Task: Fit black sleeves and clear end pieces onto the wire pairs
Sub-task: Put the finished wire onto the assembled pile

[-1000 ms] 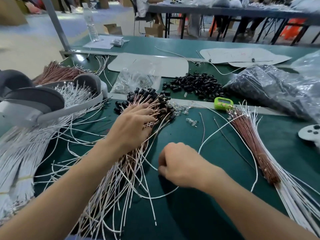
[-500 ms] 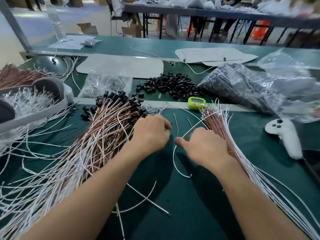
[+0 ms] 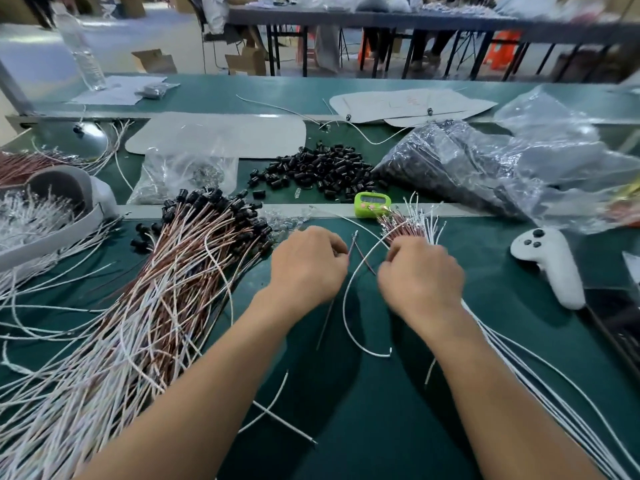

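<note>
The left hand (image 3: pixel 308 268), fingers curled, is pinching a thin brown wire (image 3: pixel 352 243), its tip pointing away beyond the fingertips. The right hand (image 3: pixel 420 273) is curling round a curved white wire (image 3: pixel 346 306). Beyond both, a clear plastic bag (image 3: pixel 561 157) is holding black sleeves (image 3: pixel 433 161).

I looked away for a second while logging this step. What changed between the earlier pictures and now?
The left hand left the sleeved wire bundle, moved right and now pinches a thin dark wire. The right hand moved forward to the bare wire bundle, apparently still gripping the white wire. The black sleeve pile, the green timer and both bundles stayed put.
</note>
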Available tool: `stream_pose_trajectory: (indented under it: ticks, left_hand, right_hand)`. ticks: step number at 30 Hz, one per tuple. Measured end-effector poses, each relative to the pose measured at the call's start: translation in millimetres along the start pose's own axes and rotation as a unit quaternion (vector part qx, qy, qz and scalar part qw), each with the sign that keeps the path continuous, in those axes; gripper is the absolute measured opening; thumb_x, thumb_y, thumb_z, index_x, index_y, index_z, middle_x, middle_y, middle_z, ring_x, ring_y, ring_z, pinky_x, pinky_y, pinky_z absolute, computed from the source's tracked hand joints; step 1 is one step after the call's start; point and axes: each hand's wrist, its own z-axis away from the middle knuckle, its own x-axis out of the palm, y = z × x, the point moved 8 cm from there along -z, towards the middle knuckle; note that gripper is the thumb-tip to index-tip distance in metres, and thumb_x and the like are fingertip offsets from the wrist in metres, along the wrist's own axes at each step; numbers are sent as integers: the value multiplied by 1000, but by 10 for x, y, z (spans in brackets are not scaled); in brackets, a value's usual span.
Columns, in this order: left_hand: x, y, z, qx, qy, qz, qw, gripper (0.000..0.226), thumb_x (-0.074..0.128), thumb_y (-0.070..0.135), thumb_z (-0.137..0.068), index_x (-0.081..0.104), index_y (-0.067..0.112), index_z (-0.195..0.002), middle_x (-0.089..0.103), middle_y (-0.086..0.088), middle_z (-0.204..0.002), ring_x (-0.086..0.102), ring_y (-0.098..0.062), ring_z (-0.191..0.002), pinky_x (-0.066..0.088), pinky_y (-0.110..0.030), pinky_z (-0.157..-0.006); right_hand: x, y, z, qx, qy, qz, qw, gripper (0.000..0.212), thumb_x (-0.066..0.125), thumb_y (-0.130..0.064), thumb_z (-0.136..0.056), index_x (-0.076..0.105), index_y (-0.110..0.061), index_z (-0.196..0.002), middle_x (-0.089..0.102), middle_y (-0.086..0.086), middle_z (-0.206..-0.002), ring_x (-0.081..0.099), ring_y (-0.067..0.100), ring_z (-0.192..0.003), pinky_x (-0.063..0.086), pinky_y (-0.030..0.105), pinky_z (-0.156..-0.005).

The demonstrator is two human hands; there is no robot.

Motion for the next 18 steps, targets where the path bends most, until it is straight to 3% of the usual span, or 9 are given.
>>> stream_pose_trajectory:
  ticks: [3,6,9,13,16,18]
  left_hand:
    - [100,125,22,12,8,23,1000,14,68,37,-87,79,36,-95,76,13,-89,68,-20,-92,48,-29,-75]
    - [227,214,-1,13,-9,-26,1000,19,69,45,-87,78,33,-98,75,8,-92,67,-22,-94,48,-32,-77]
    - [285,234,-19,-8,-8,-72,997,19,63,40,-90,74,24,-90,71,0,-87,67,-28,-86,40,-31,-68]
    - [261,37,-16,-91,-9,25,995,16,60,25,-84,70,17,-74,67,-2,-73,64,-27,-73,46,-31,-62]
    - [222,-79,15,-116,17,102,988,23,61,27,-85,67,16,-66,67,0,-65,65,-26,-70,52,-33,-63]
    - [227,-81,41,-109,10,132,985,23,62,36,-90,70,21,-74,69,1,-68,68,-25,-75,54,-34,-69]
  right_hand:
    - [-127,306,-169,37,25,-18,999,12,65,-17,-84,75,-21,-90,74,9,-89,52,31,-74,42,31,-68]
    - [-85,216,-174,-8,3,27,1000,3,69,-20,-85,72,-20,-85,73,10,-90,55,31,-75,41,31,-68]
    - [-33,49,-130,-56,4,107,993,33,67,-10,-80,40,-21,-65,64,6,-78,51,29,-70,38,31,-64]
    - [28,-52,-187,-101,-30,159,982,35,64,-9,-77,34,-22,-63,37,-3,-60,44,23,-63,32,29,-56]
    - [75,-81,-260,-100,-66,174,977,33,69,-15,-76,38,-23,-66,40,-4,-63,40,19,-59,27,27,-52]
    - [103,-37,-321,-75,-88,158,981,31,74,-24,-74,44,-21,-68,46,-5,-66,40,15,-56,25,25,-49]
